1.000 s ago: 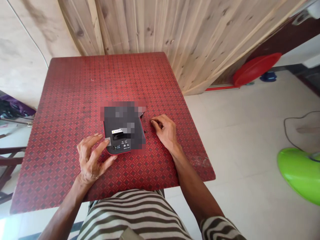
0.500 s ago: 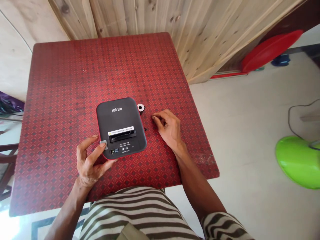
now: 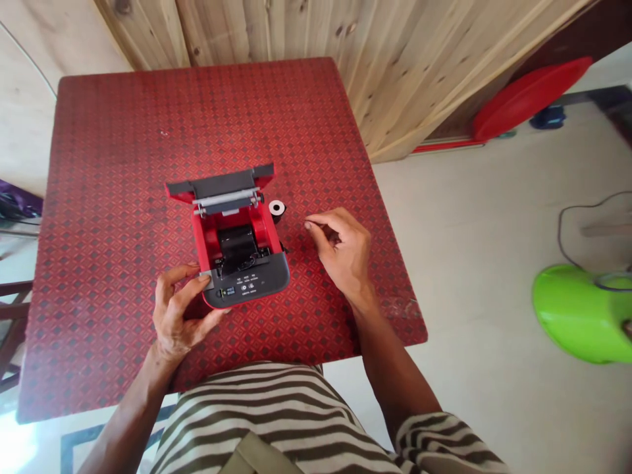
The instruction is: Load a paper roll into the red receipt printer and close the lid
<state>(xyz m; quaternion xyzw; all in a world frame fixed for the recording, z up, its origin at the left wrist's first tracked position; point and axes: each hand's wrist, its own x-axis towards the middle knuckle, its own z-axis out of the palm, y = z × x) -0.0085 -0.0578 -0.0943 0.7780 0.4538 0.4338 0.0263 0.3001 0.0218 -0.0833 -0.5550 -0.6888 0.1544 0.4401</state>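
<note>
A small black-and-red receipt printer [image 3: 247, 288] stands on the table with its lid [image 3: 222, 183] tilted up, baring a red paper bay with a black hollow. My left hand [image 3: 178, 313] grips the printer's near left corner, a finger on the grey button [image 3: 206, 280] and the thumb against the front edge. My right hand [image 3: 343, 253] is apart from the printer, to its right, its fingers curled and its thumb and forefinger tips together; I see nothing between them. Between printer and right hand, close to the printer's side, is a white paper roll [image 3: 282, 203] with a dark core.
The table [image 3: 123, 138] has a red patterned top, with a plank wall [image 3: 296, 29] along its far side. On the floor to the right stands a green stool [image 3: 573, 316] with a cable near it. A red round object [image 3: 530, 99] leans farther back.
The printer's lid has sprung up and back, and the bay inside now shows. My left hand stays on the corner; my right hand has shifted slightly to the right.
</note>
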